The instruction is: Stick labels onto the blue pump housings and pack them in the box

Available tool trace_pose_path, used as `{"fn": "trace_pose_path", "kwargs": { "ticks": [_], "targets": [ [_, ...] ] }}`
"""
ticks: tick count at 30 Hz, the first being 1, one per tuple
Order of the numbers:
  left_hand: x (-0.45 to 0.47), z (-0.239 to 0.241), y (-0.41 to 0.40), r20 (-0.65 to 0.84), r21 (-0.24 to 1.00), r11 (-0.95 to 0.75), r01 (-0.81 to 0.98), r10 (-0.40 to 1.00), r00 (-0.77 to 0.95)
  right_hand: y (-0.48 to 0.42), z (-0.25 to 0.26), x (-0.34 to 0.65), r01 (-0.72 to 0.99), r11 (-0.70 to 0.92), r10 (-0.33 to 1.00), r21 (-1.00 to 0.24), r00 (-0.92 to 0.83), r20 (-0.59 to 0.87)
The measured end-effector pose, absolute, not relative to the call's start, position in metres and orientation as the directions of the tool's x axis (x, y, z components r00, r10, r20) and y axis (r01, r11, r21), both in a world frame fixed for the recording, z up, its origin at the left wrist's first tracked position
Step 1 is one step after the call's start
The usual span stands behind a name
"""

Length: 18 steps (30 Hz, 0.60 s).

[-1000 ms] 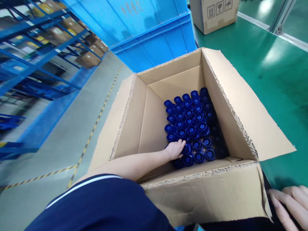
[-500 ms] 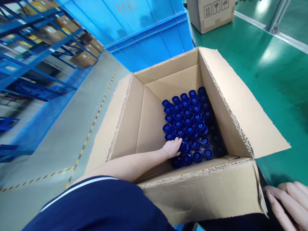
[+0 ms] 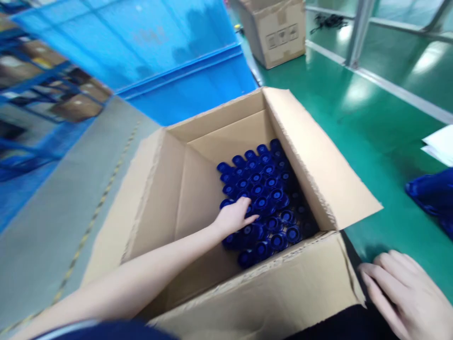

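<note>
A large open cardboard box (image 3: 311,165) holds several dark blue round caps (image 3: 269,189) packed in rows at its bottom. My left hand (image 3: 234,217) reaches deep into the box and rests on the caps near the left wall, fingers curled over them; whether it grips one is hidden. My right hand (image 3: 403,293) lies outside the box at its near right corner, fingers stretched flat and holding nothing.
A big blue plastic crate (image 3: 170,71) stands behind the box. A smaller cardboard box (image 3: 279,33) sits on the green surface (image 3: 371,123) at the back. White paper (image 3: 440,144) and a dark blue bag (image 3: 432,193) lie at the right. Blue shelving (image 3: 28,80) is left.
The view has swung right and lifted. My left hand shifted slightly further onto the caps. My right hand shows more fully beside the box.
</note>
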<state>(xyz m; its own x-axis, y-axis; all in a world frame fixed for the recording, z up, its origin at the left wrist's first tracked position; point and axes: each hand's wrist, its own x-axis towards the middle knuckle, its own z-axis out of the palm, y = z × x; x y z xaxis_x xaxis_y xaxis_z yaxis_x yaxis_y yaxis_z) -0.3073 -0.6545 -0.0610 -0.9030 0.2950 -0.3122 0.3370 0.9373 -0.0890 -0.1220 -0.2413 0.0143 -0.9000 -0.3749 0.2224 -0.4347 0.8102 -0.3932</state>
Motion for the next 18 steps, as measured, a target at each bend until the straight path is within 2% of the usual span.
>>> {"fn": "trace_pose_path", "kwargs": {
  "ticks": [3, 4, 5, 7, 9, 11, 14, 18],
  "targets": [
    [-0.337, -0.013, -0.62, -0.065, -0.034, 0.935, 0.354, 0.351, -0.934, -0.254, 0.025, -0.125, -0.361, 0.829, -0.321, -0.427, -0.932, 0.166],
    [-0.345, 0.003, -0.603, 0.038, 0.011, 0.924, 0.382, 0.382, -0.924, -0.256, 0.028, -0.127, -0.348, 0.831, -0.312, -0.434, -0.937, 0.154],
    [-0.349, 0.02, -0.584, 0.202, 0.118, 0.886, 0.448, 0.42, -0.885, -0.258, 0.031, -0.13, -0.339, 0.832, -0.305, -0.44, -0.941, 0.149],
    [-0.35, 0.052, -0.54, 0.42, 0.221, 0.721, 0.656, 0.537, -0.732, -0.258, 0.034, -0.134, -0.326, 0.834, -0.292, -0.445, -0.945, 0.145],
    [-0.344, 0.081, -0.493, 0.493, 0.221, 0.52, 0.825, 0.67, -0.555, -0.256, 0.035, -0.136, -0.322, 0.838, -0.286, -0.441, -0.947, 0.148],
    [-0.337, 0.105, -0.444, 0.487, 0.226, 0.337, 0.914, 0.774, -0.405, -0.255, 0.035, -0.137, -0.327, 0.84, -0.29, -0.433, -0.945, 0.15],
    [-0.341, 0.126, -0.367, 0.367, 0.228, 0.1, 0.969, 0.912, -0.181, -0.255, 0.035, -0.136, -0.33, 0.84, -0.291, -0.432, -0.944, 0.156],
    [-0.358, 0.123, -0.274, 0.096, 0.111, -0.122, 0.986, 0.989, 0.112, -0.255, 0.034, -0.134, -0.323, 0.826, -0.278, -0.463, -0.947, 0.164]
  ]
}}
